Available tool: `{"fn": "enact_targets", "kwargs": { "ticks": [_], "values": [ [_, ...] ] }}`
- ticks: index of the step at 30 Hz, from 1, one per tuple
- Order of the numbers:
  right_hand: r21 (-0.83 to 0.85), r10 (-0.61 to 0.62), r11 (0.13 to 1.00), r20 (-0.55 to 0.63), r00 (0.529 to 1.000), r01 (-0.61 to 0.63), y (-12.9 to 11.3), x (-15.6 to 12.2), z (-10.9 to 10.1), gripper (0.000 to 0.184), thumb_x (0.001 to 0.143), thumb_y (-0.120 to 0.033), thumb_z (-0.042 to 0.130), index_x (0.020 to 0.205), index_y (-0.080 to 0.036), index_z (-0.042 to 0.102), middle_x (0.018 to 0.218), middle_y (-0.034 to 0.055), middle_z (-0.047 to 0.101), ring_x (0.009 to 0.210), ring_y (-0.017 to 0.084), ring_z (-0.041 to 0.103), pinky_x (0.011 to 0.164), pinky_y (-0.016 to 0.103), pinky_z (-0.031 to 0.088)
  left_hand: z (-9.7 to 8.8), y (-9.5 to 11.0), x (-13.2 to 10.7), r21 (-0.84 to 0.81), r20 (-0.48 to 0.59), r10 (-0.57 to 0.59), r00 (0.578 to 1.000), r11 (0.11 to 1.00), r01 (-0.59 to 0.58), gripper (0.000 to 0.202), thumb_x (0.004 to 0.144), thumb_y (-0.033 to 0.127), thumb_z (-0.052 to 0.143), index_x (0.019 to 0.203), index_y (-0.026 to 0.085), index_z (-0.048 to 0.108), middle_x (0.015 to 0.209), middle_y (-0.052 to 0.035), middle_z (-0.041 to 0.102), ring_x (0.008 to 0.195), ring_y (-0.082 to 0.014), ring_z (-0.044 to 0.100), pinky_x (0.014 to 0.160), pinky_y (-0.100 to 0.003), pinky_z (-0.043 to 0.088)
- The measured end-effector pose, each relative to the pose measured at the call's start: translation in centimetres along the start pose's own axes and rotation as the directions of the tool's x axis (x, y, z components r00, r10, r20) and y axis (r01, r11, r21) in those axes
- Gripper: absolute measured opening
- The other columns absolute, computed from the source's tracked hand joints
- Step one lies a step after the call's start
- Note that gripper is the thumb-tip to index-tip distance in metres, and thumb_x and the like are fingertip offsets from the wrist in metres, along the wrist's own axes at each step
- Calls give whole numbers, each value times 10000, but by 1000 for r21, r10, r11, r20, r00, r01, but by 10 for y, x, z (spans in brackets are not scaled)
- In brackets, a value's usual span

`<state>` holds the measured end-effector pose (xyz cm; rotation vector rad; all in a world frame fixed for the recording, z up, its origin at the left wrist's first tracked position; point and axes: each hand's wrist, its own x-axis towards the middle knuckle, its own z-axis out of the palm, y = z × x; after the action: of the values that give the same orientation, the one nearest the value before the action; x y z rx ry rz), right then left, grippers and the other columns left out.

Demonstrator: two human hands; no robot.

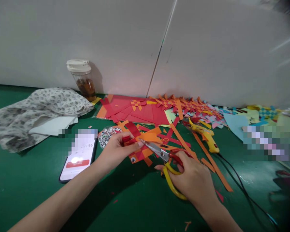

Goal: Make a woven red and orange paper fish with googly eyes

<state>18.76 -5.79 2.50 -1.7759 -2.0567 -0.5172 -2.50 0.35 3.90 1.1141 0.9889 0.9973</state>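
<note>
My left hand (pixel 118 151) pinches a woven paper fish (pixel 142 154) of red and orange strips, with a googly eye at its lower end. Loose strip ends stick out from its weave. In my right hand (pixel 195 177) is a pair of scissors (pixel 171 169) with one red and one yellow handle. The scissors' tips reach the strips right beside my left fingertips; whether the blades are parted there is hard to see. Red and orange paper strips (pixel 181 138) lie behind and around the fish. Next to my left hand is a pack of googly eyes (pixel 108 135).
A yellow glue gun (pixel 207 135) lies at right, its black cord (pixel 241 183) running toward the front. A phone (pixel 78 158) and a patterned cloth (pixel 38 112) are at left. By the wall stand a tea tumbler (pixel 83 80) and a row of woven fish (pixel 188 104) on paper.
</note>
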Motion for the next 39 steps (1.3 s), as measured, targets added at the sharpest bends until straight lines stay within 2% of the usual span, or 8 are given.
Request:
{"fn": "enact_targets", "kwargs": {
  "ticks": [7, 13, 20, 23, 27, 33, 36, 39],
  "values": [
    [66, 32, 997, 14, 999, -33, 1, 0, 2, 371, 701, -564, 550, 714, -194, 527, 513, -5, 547, 445, 149, 536, 446, 233, 337, 0, 1, 0, -81, -25, -49, 998, 996, 47, 245, 625, 232, 759, 573, 165, 529, 558, 48, 553, 565, -92, 549, 558, -207, 414],
    [212, 156, 962, 96, 983, -174, 6, 8, 0, 342, 719, -548, 543, 684, -212, 491, 430, -59, 437, 354, 111, 425, 405, 220, 332, -4, 1, 2, -172, 5, -115, 993, 978, 114, 148, 617, 188, 769, 617, 158, 624, 589, 9, 648, 581, -117, 603, 584, -217, 457],
    [191, 355, 892, 269, 896, -410, 11, 14, 4, 396, 682, -594, 551, 781, -214, 496, 549, -16, 539, 460, 172, 532, 422, 243, 346, -6, -1, 5, -164, -1, -153, 988, 975, 151, 137, 644, 223, 759, 669, 147, 647, 682, -33, 700, 640, -130, 640, 606, -205, 477],
    [176, 420, 865, 260, 869, -470, 19, 14, 9, 397, 686, -574, 548, 843, -217, 473, 596, -12, 551, 497, 189, 561, 429, 240, 343, -6, -2, 5, -159, 1, -132, 991, 979, 130, 144, 649, 231, 753, 694, 151, 642, 703, -33, 702, 664, -143, 651, 620, -220, 489],
    [228, 413, 857, 233, 881, -462, 27, 12, 13, 321, 757, -535, 483, 818, -221, 448, 595, -17, 536, 466, 168, 529, 425, 233, 334, -4, -3, 5, -174, -56, -151, 987, 975, 140, 202, 600, 201, 779, 729, 146, 634, 767, -58, 715, 716, -174, 666, 660, -254, 505],
    [299, 261, 882, 337, 905, -365, 18, 11, 12, 288, 802, -509, 434, 760, -224, 439, 570, -30, 509, 461, 148, 512, 425, 227, 358, -2, -3, 4, -203, -64, -128, 990, 973, 113, 222, 636, 220, 762, 808, 156, 636, 791, -38, 711, 704, -154, 656, 607, -230, 491],
    [189, 275, 919, 324, 905, -346, 14, 10, 10, 305, 761, -522, 490, 808, -221, 476, 549, -33, 514, 474, 165, 531, 423, 230, 358, -3, -3, 5, -210, -88, -125, 988, 972, 104, 233, 638, 219, 765, 790, 151, 602, 769, -22, 696, 682, -137, 649, 580, -208, 483],
    [93, 253, 956, 212, 944, -277, 13, 9, 9, 377, 713, -541, 536, 874, -201, 506, 585, -5, 549, 512, 189, 555, 434, 240, 360, -3, -3, 6, -223, -123, -124, 985, 970, 95, 290, 625, 196, 775, 843, 154, 588, 814, -25, 697, 724, -144, 658, 608, -208, 496]
  ]
}}
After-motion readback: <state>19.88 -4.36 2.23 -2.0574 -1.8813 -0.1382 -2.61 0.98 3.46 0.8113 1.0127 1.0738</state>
